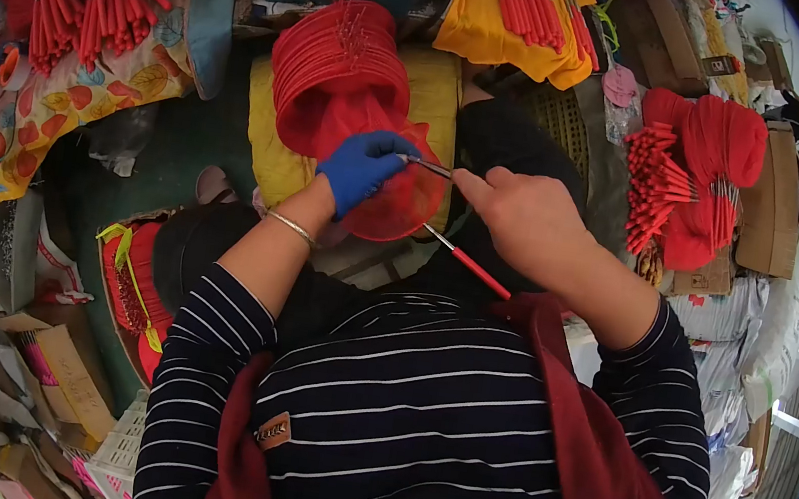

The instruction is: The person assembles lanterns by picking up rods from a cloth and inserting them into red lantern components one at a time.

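My left hand point(365, 169), in a blue glove, is closed at the rim of a red mesh net hoop point(386, 215), pinching near the tip of a slim metal tool point(428, 165). My right hand point(535, 217), bare, is wrapped round the other end of that tool. A red-handled rod point(480, 271) with a metal end slants from the hoop's lower right edge toward my lap. Behind my left hand, a stack of red mesh hoops point(327, 68) lies on a yellow cloth point(271, 154). What exactly my left fingertips hold is too small to tell.
Bundles of red-handled rods point(97, 18) lie on a patterned cloth at left, and more rods point(532, 10) on an orange cloth at the top. Red mesh and rods point(655, 187) are at right. Cardboard boxes point(70, 373) stand lower left. A person point(797, 112) is far off, upper right.
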{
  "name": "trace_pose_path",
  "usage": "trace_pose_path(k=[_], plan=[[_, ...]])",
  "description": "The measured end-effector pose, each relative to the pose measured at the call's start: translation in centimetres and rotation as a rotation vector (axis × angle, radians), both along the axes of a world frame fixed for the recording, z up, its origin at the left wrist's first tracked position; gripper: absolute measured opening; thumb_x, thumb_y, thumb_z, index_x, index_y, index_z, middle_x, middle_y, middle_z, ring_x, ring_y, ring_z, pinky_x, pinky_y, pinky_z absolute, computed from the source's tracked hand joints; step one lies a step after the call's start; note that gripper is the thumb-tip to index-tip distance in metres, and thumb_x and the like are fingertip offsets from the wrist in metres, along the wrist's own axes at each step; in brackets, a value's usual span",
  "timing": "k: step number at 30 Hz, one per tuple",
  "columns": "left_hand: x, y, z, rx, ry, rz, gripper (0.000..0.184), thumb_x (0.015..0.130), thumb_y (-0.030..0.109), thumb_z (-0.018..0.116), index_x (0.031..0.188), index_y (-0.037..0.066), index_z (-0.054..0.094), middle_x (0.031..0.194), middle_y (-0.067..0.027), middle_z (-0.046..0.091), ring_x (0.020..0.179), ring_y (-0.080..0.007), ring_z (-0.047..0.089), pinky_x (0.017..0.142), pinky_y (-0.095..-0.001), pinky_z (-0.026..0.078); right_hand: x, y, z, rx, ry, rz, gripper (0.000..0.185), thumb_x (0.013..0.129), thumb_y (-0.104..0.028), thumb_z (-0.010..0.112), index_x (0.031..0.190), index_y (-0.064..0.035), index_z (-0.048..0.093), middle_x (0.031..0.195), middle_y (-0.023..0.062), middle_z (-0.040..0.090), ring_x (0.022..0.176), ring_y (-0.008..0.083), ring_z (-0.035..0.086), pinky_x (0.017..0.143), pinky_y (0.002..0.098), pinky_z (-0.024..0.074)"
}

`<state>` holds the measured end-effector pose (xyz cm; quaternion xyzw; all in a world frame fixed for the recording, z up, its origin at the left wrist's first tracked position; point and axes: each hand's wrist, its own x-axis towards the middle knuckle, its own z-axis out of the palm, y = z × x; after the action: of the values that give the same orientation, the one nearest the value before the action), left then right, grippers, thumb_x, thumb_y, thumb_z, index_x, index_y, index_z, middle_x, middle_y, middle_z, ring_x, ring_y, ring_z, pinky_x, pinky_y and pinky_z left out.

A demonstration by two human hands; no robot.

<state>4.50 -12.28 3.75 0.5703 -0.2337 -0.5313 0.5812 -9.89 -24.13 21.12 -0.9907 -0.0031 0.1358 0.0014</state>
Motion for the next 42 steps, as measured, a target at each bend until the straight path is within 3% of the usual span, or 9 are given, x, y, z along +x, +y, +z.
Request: trace_pose_path(k=[2, 5, 8, 11, 15, 22, 32, 39, 42], plan=[[-1.0, -0.2, -0.2, 0.104, -0.028, -0.078, 0.024, 0.084, 0.010, 0.057, 0.107, 0.004, 0.060, 0.098, -0.0070, 0.063, 0.093, -0.0125, 0.056, 0.085, -0.0250, 0.043, 0.8, 0.5, 0.2, -0.088, 0.097, 0.083, 0.027, 0.074, -0.007, 0.053, 0.100, -0.0019, 0.057, 0.079, 0.0158, 0.062, 0.069, 0.0288, 0.063, 0.056, 0.0372, 0.0509], [-3.2, -0.5, -2.3, -0.313, -0.479, 0.099, 0.026, 0.083, 0.015, 0.057, 0.108, 0.008, 0.056, 0.090, -0.0118, 0.063, 0.083, -0.0227, 0.062, 0.074, -0.0315, 0.048, 1.7, 0.9, -1.7, -0.184, 0.243, 0.264, 0.030, 0.080, -0.013, 0.052, 0.108, -0.0017, 0.056, 0.076, 0.0099, 0.059, 0.069, 0.0268, 0.063, 0.054, 0.0355, 0.0499], [-4.9, 0.2, -1.0, -0.174, -0.501, -0.049, 0.034, 0.081, 0.015, 0.058, 0.115, 0.010, 0.053, 0.100, -0.0166, 0.061, 0.091, -0.0304, 0.061, 0.079, -0.0361, 0.048, 3.5, 1.3, -3.8, -0.154, 0.569, 0.286, 0.031, 0.082, -0.015, 0.050, 0.111, -0.0048, 0.055, 0.078, 0.0115, 0.059, 0.070, 0.0281, 0.063, 0.056, 0.0369, 0.0507], [-3.4, -0.1, -0.7, 0.061, -0.630, -0.250, 0.037, 0.079, 0.015, 0.061, 0.115, 0.012, 0.053, 0.105, -0.0168, 0.059, 0.096, -0.0327, 0.058, 0.083, -0.0390, 0.047, 0.7, -0.2, -4.5, -0.094, 0.366, 0.192, 0.036, 0.082, -0.017, 0.051, 0.118, -0.0087, 0.050, 0.082, 0.0129, 0.059, 0.072, 0.0291, 0.063, 0.059, 0.0389, 0.0514], [2.6, 1.3, -0.7, -0.125, -1.161, 0.479, 0.043, 0.074, 0.011, 0.063, 0.115, 0.011, 0.055, 0.109, -0.0142, 0.057, 0.102, -0.0346, 0.053, 0.089, -0.0412, 0.042, -2.1, -2.7, -4.2, 0.184, 0.570, -0.002, 0.053, 0.084, -0.035, 0.056, 0.131, -0.0143, 0.041, 0.102, 0.0185, 0.057, 0.093, 0.0326, 0.059, 0.076, 0.0435, 0.0483], [4.4, 1.3, 0.8, 0.200, -1.381, 0.578, 0.039, 0.071, 0.010, 0.064, 0.109, 0.011, 0.059, 0.112, -0.0115, 0.055, 0.105, -0.0316, 0.050, 0.087, -0.0412, 0.042, 11.8, -21.4, -10.6, 0.070, -0.454, -0.299, 0.026, 0.080, -0.018, 0.056, 0.100, -0.0038, 0.059, 0.101, 0.0174, 0.060, 0.096, 0.0341, 0.057, 0.078, 0.0433, 0.0474], [4.8, 0.5, 0.6, 0.168, -1.414, 0.503, 0.025, 0.069, 0.012, 0.068, 0.094, 0.014, 0.064, 0.093, -0.0084, 0.062, 0.086, -0.0291, 0.057, 0.077, -0.0398, 0.045, 19.9, -26.8, -13.6, -0.332, -0.261, -0.440, 0.019, 0.084, -0.017, 0.048, 0.091, -0.0029, 0.058, 0.094, 0.0179, 0.064, 0.088, 0.0335, 0.062, 0.073, 0.0439, 0.0492], [4.3, 0.3, 0.4, 0.099, -1.311, 0.537, 0.019, 0.069, 0.017, 0.070, 0.086, 0.012, 0.063, 0.086, -0.0086, 0.062, 0.080, -0.0292, 0.058, 0.069, -0.0386, 0.046, 17.4, -28.1, -12.6, -0.279, -0.649, -0.335, 0.026, 0.079, -0.011, 0.054, 0.103, -0.0001, 0.057, 0.087, 0.0199, 0.064, 0.075, 0.0291, 0.065, 0.065, 0.0401, 0.0524], [3.2, 0.2, 0.5, 0.075, -1.216, 0.538, 0.019, 0.071, 0.017, 0.070, 0.088, 0.011, 0.064, 0.083, -0.0095, 0.061, 0.074, -0.0290, 0.058, 0.065, -0.0361, 0.047, 14.4, -23.3, -9.6, 0.796, -0.436, -0.794, 0.038, 0.080, -0.009, 0.056, 0.117, -0.0002, 0.050, 0.080, 0.0095, 0.061, 0.071, 0.0138, 0.060, 0.065, 0.0272, 0.0500]])
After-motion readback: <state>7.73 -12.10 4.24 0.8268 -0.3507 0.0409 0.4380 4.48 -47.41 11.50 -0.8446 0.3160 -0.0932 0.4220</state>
